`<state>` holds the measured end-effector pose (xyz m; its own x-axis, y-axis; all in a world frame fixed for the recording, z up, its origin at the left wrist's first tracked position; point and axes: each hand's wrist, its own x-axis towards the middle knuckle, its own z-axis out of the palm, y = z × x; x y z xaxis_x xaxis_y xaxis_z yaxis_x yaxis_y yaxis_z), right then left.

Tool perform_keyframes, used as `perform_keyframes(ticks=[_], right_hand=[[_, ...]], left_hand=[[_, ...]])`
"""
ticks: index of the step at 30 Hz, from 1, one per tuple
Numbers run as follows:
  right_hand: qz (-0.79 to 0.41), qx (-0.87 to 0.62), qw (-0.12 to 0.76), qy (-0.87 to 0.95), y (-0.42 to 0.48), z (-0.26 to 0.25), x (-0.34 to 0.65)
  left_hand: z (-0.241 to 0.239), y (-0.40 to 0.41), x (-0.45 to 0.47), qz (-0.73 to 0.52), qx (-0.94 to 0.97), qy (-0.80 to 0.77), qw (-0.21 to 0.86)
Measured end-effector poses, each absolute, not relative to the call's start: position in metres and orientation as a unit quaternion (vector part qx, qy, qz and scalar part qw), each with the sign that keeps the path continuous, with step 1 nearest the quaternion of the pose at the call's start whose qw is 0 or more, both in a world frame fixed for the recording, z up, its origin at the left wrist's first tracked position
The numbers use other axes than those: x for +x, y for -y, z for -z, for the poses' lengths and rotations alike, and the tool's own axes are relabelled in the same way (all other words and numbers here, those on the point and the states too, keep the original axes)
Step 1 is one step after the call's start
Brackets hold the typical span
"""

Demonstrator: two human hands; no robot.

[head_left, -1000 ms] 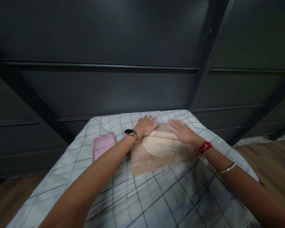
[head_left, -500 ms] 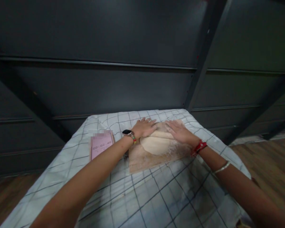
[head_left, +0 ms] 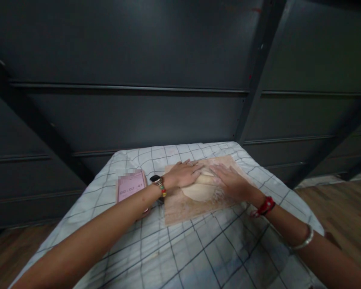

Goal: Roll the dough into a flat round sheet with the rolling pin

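Our left hand [head_left: 182, 175] and right hand [head_left: 232, 181], fingers outstretched, bring the rolling pin [head_left: 205, 179] nearer us. It likely presses nearer dough [head_left: 198, 193] now.

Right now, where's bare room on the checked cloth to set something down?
Checked cloth is mostly bare between the forearms, nearside of the floured board, and left of the phone. Crowded: the board, with dough, left hand and right hand.

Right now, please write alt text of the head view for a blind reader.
A left hand and right hand rest on the ends of a pale roll along flat dough on a floury board. A phone showing a timer lies on checked cloth to the left.
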<state>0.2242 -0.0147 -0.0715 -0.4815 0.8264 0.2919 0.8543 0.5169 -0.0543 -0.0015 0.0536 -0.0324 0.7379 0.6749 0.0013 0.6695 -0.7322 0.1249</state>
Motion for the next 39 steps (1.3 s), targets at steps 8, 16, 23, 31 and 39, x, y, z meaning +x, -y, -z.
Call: perform_keyframes(ticks=[8,16,23,31,39], right_hand=[[0.022,-0.51,0.181,0.84,0.003,0.069,0.224],[0.01,-0.511,0.166,0.843,0.004,0.064,0.224],[0.034,-0.464,0.132,0.875,0.016,0.069,0.227],[0.013,-0.495,0.148,0.856,0.021,0.068,0.221],[-0.052,-0.513,0.173,0.839,0.008,0.068,0.224]], left_hand=[[0.026,-0.054,0.004,-0.041,0.915,-0.394,0.075],[0.028,-0.057,0.003,-0.024,0.914,-0.396,0.086],[0.03,-0.047,-0.003,-0.029,0.932,-0.348,0.092],[0.033,-0.045,0.0,-0.001,0.924,-0.372,0.092],[0.019,-0.033,0.0,-0.004,0.908,-0.407,0.101]])
